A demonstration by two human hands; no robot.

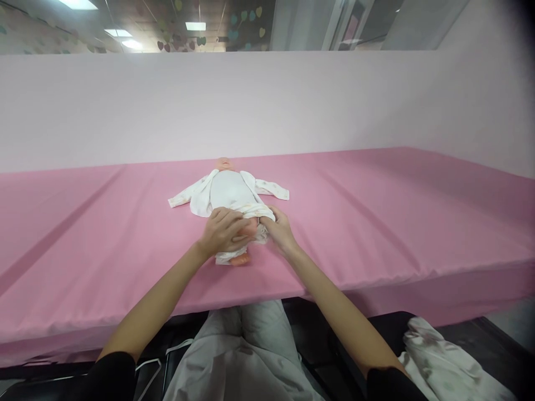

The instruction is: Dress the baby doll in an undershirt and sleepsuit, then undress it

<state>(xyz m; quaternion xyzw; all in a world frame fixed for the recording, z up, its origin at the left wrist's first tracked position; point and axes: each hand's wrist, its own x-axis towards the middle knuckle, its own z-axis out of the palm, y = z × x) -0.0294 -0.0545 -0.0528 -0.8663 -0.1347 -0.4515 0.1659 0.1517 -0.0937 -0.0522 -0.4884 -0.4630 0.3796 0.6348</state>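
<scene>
A baby doll (229,186) lies on its back on the pink bed (376,211), head away from me, in a white body and an opened white patterned jacket (200,197) with sleeves spread to both sides. My left hand (220,229) is wrapped around the doll's raised leg, its foot (249,227) showing between my hands. My right hand (279,229) pinches bunched white cloth (262,234) at the doll's hips. The doll's other foot (239,259) sticks out toward me under my left hand.
A pale pink wall (267,106) rises behind the bed. The bed's front edge runs just before my lap. A crumpled white patterned cloth (443,362) lies on a dark surface at the lower right.
</scene>
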